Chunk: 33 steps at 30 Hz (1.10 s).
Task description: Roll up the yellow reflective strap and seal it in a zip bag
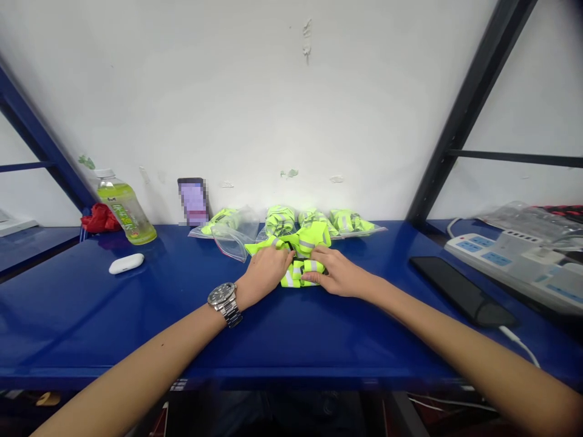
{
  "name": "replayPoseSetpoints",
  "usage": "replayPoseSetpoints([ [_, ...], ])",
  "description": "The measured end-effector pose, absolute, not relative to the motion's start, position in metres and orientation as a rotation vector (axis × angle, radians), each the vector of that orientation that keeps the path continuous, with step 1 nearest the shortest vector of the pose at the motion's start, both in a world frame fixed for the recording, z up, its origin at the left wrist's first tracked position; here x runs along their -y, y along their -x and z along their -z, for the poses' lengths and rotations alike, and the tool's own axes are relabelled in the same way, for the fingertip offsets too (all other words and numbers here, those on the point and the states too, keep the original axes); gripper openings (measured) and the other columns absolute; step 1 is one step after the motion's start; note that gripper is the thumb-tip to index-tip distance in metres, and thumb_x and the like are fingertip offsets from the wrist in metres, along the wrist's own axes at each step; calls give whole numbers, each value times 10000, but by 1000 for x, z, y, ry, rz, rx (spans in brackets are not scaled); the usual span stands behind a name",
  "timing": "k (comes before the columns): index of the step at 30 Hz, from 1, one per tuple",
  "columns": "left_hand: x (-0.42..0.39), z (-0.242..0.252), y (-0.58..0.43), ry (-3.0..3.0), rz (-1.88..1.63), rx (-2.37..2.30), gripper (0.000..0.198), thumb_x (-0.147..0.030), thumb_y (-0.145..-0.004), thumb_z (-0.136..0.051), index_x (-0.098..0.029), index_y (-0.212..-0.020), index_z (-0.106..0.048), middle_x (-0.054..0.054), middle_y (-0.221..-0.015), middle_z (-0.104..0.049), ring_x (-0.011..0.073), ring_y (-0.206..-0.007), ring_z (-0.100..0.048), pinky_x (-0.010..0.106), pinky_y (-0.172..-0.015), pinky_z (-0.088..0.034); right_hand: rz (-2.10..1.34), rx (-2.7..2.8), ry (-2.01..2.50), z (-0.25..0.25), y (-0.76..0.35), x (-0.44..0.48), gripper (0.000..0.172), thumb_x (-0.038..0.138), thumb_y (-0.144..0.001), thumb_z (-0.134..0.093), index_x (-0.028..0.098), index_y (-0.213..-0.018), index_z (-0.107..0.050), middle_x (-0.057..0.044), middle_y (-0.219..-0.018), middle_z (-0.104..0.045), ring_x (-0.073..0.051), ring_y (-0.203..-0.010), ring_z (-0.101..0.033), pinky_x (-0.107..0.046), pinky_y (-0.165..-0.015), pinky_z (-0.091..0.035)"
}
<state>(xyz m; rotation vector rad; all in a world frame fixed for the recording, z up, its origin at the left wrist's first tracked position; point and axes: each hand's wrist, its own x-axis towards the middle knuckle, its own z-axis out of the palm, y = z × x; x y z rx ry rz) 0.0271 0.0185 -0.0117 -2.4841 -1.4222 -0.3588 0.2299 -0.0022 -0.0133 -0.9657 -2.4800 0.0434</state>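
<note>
A neon-yellow reflective vest (315,235) with silver strips lies bunched on the blue table between my hands. My left hand (268,267), with a metal watch on the wrist, has its fingers curled onto the vest's left side. From the right, my right hand (337,273) grips the fabric between thumb and fingers, near a folded part at the front. Just behind are clear zip bags with similar yellow material inside, among them a left bag (224,221), a middle bag (279,218) and a right bag (350,221). A loose clear bag (230,241) lies left of the vest.
To the left stand a green drink bottle (130,215), a red cloth bundle (99,218) and a white earphone case (126,263). A phone (195,200) leans on the wall. Toward the right lie a black phone (460,290) on a cable and power strips (514,261).
</note>
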Motion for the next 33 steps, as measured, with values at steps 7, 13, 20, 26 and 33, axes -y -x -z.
replayPoseSetpoints([
  [7, 2, 12, -11, 2466, 568, 1154, 346, -307, -1009, -271, -136, -904, -553, 74, -818, -566, 194, -770, -557, 319, -724, -475, -266, 2398, 961, 13, -236, -3, 340, 491, -917, -487, 174, -810, -545, -69, -897, -514, -203, -860, -525, -350, -789, -456],
  [13, 21, 5, 22, 2623, 472, 782, 316, -352, -961, -439, -147, -1181, -537, 154, -1193, -526, 284, -1096, -480, 455, -932, -446, -321, 2393, 967, 15, -242, -8, 386, 523, -919, -458, 168, -835, -583, -81, -884, -575, -226, -883, -527, -358, -799, -423],
  [20, -1, 18, 37, 2652, 557, 894, 363, -313, -981, -394, -185, -1304, -501, 112, -940, -575, 206, -838, -555, 321, -720, -491, -390, 2284, 1051, 19, -244, -10, 386, 508, -885, -500, 144, -975, -591, -97, -941, -609, -230, -843, -536, -322, -719, -402],
  [26, -2, 20, 8, 2757, 726, 1189, 327, -191, -916, -466, -171, -1233, -548, 85, -899, -674, 207, -799, -641, 297, -694, -490, -612, 2124, 1025, 22, -246, -12, 400, 540, -831, -558, 146, -897, -577, -22, -779, -561, -146, -647, -473, -248, -580, -348],
  [33, 5, 15, -25, 3046, 1394, 1715, 251, -72, -718, -536, -154, -949, -588, 27, -735, -675, 200, -692, -669, 314, -667, -539, -724, 1986, 983, 23, -247, -11, 374, 511, -758, -645, 144, -811, -594, 2, -707, -518, -130, -613, -433, -240, -545, -319],
])
